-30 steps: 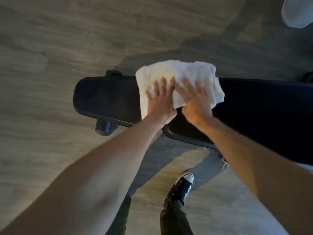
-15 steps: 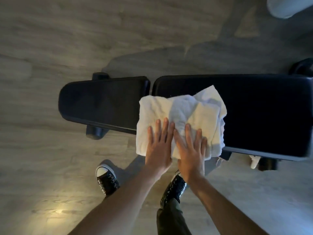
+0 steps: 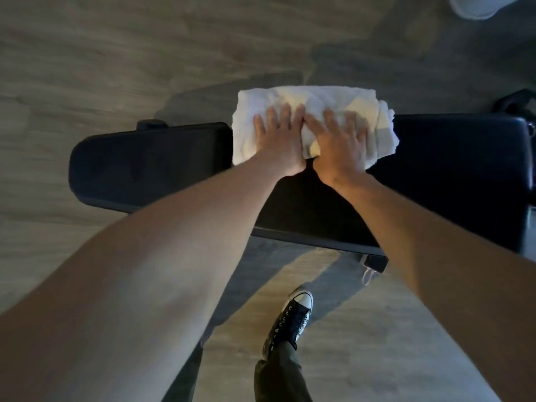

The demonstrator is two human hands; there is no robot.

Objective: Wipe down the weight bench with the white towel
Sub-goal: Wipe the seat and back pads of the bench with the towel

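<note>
The soft, limp white towel (image 3: 316, 111) is pressed flat at the weight bench (image 3: 150, 166) far edge under the left hand (image 3: 280, 140) and right hand (image 3: 339, 143), palms open, side by side; it is best handled by flat pressure.

The towel (image 3: 313, 111) is white with creamy patches. The bench (image 3: 150, 166) is black all over. The floor (image 3: 116, 53) is grey-brown wood grain. The sneaker (image 3: 290, 320) is black with a white toe, the trousers (image 3: 278, 372) dark olive.
</note>
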